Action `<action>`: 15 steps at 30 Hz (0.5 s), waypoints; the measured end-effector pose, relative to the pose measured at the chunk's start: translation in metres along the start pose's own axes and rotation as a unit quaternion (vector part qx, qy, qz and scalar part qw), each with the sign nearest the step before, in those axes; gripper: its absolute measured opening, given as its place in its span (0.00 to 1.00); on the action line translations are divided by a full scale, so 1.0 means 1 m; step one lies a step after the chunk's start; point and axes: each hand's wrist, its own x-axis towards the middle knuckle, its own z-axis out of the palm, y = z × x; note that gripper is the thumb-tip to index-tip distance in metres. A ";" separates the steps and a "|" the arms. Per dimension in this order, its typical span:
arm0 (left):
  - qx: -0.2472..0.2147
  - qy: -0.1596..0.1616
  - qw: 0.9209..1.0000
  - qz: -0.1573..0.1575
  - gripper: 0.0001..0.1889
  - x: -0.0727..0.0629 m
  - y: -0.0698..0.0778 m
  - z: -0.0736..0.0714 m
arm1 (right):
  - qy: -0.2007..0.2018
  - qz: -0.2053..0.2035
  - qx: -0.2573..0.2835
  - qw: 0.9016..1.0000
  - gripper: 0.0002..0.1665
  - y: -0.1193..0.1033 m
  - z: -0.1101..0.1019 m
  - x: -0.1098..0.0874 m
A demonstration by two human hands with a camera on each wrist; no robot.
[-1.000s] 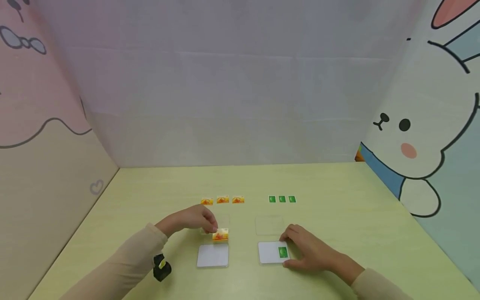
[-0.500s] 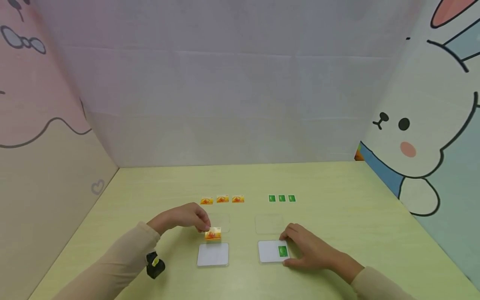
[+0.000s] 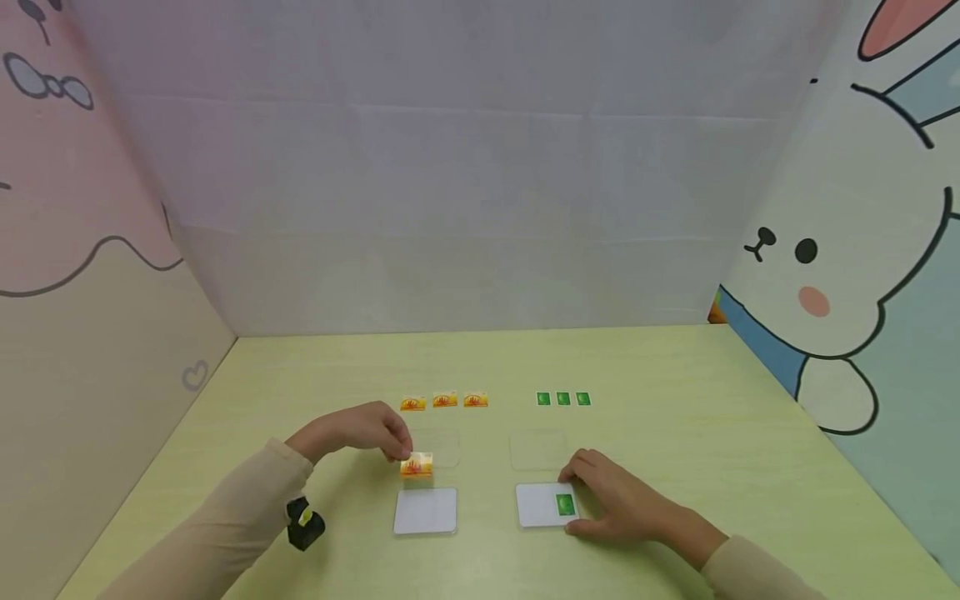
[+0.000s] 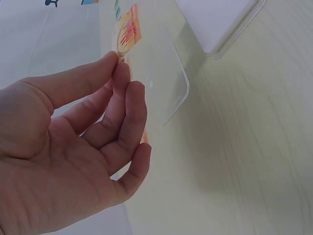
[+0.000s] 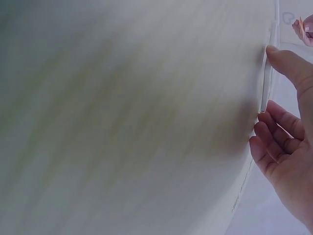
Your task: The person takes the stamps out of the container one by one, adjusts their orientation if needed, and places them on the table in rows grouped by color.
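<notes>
My left hand (image 3: 358, 429) pinches a small orange-and-yellow printed label (image 3: 416, 465) between thumb and index finger. The label (image 4: 129, 30) is raised above the table, near a clear plastic lid (image 4: 173, 81). In front of it lies a shallow clear case with a white top (image 3: 425, 511). My right hand (image 3: 618, 498) grips a similar white-topped case (image 3: 536, 505) at its right side, thumb at the near corner and fingers at the far one. A green label (image 3: 566, 505) lies on that case's right part.
Along the back, three orange labels (image 3: 445, 400) lie in a row, with three green ones (image 3: 563, 398) to their right. Another clear lid (image 3: 537, 451) lies behind the right case. A black device (image 3: 305, 523) sits by the left sleeve. Printed cloth walls (image 3: 480, 208) surround the table.
My left hand has moved a little to the left with the orange label, drawing away from over the left case. The right hand and its case have stayed put.
</notes>
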 end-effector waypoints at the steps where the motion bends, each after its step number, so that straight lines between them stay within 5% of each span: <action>1: -0.001 -0.001 1.000 0.001 0.06 0.000 0.000 -0.001 | 0.000 0.000 0.000 1.000 0.28 0.000 0.000 0.000; 15: -0.004 -0.008 1.000 -0.008 0.07 -0.001 -0.005 -0.011 | -0.012 0.012 0.007 1.000 0.27 -0.001 -0.001 0.000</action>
